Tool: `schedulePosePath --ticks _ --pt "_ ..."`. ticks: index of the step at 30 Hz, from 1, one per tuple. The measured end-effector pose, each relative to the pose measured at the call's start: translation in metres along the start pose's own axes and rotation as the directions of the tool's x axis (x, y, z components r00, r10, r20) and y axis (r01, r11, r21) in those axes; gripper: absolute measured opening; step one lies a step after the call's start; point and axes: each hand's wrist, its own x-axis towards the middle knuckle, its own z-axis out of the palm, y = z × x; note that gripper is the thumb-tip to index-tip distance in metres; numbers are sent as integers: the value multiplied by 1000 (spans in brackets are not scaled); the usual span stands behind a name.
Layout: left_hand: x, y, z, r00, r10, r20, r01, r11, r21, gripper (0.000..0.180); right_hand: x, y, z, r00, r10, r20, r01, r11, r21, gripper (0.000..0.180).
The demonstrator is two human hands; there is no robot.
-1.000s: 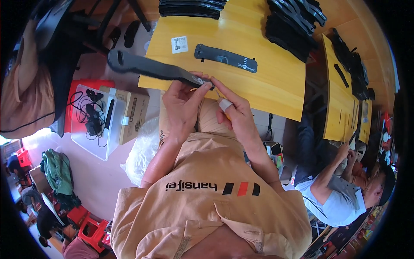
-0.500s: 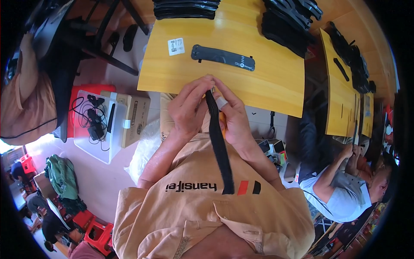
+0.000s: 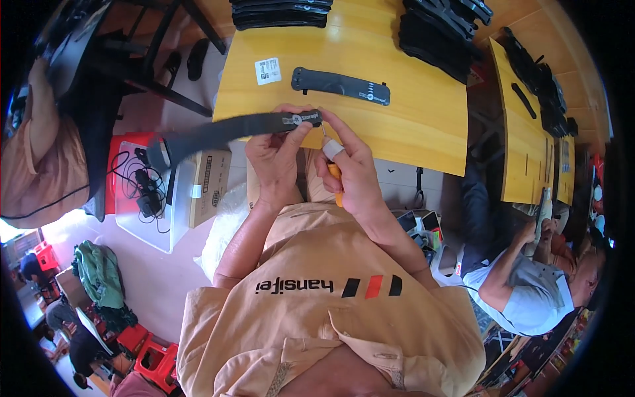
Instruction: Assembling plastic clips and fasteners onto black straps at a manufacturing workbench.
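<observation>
1. L hand (image 3: 278, 155): clenched on the near end of a long black fabric strap (image 3: 231, 129). Thumb + fingers pinch it just short of the small light label patch on its end.
2. Strap runs from L hand out to the person's left, past the yellow wooden worktop's (image 3: 410, 126) left edge, hanging over the floor; far end blurred. Held end sits over the worktop's near edge, near the near-left corner.
3. R hand (image 3: 354, 169): closed around a small orange-handled tool (image 3: 336, 182). Index finger has white tape wrapped on it; tip touches the strap end by the label. Tool's working end hidden behind fingers, can't tell its kind.
4. Both hands meet at the strap end, touching or nearly so.
5. On worktop, centre-left: second flat black strap (image 3: 340, 86) lying lengthwise, parallel to near edge, apart from hands. White label sticker (image 3: 268, 71) just left of it.
6. Far edge: stack of black straps (image 3: 281, 13) far-left, another heap (image 3: 443, 30) far-right.
7. Floor, left of worktop: cardboard box (image 3: 208, 185), clear plastic tub (image 3: 155, 198) w/ black cables.
8. Right: another person in a grey shirt (image 3: 529, 298) seated at the next yellow table (image 3: 529, 152).
</observation>
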Motion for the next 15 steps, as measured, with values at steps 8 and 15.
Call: schedulePosePath --ticks 8,15 --pt "4 -1 2 964 -253 -84 212 919 -334 12 6 3 10 1000 -7 -18 9 992 123 50" --pt "0 -9 -10 936 309 168 -351 803 482 23 15 11 -7 1000 -14 -26 12 998 -69 45"
